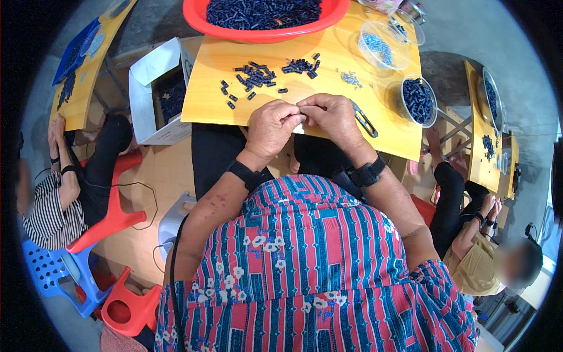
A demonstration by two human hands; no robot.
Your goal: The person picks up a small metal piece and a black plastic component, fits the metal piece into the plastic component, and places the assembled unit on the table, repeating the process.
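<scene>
My left hand point(271, 124) and my right hand point(333, 116) meet fingertip to fingertip over the near edge of a small yellow wooden table point(217, 64). Both pinch one small pale piece point(299, 114), mostly hidden by the fingers. Just beyond the hands lie two loose heaps of small dark blue parts point(256, 76) and a scatter of tiny light blue-grey bits point(350, 78). A small black-handled tool point(365, 120) lies on the table next to my right hand. Both wrists carry black bands.
A red basin point(258, 34) heaped with dark blue parts sits at the table's far edge. Clear plastic tubs point(417, 100) point(378, 47) stand at the right. A white carton point(155, 94) stands left of the table. Other people sit at similar tables on both sides, on red and blue plastic stools point(114, 220).
</scene>
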